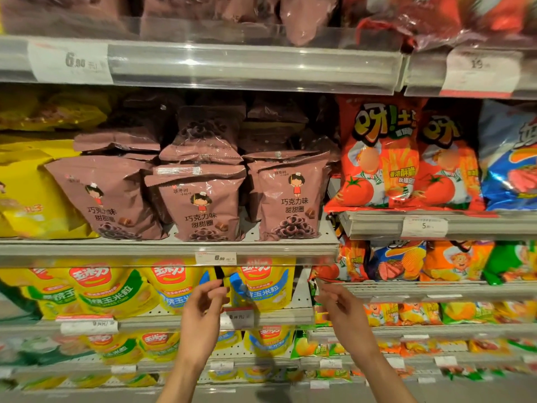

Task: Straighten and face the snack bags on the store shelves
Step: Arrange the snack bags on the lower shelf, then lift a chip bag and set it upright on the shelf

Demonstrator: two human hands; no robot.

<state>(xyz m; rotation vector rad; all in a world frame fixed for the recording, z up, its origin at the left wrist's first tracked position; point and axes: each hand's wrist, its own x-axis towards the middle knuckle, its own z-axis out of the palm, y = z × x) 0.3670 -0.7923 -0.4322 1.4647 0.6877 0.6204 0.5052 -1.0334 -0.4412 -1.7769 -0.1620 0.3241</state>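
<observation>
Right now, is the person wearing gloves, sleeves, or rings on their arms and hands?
No. The left hand and right hand are both bare, with no gloves, rings, or watch visible. Both forearms are uncovered down to the frame's bottom edge, so no sleeves show.

Tiered grey store shelving (162, 248) under dim light

so the brown snack bags (286, 199) say 巧克力味 甜甜圈 on the front. price tag (216, 258) on that shelf's edge reads 6.90, same number on the upper left tag (71, 61). red bags (377, 154) have a big 呀! up top, and the yellow pouches (112, 289) below read 玉米粒. everything else is too blurry.
</observation>
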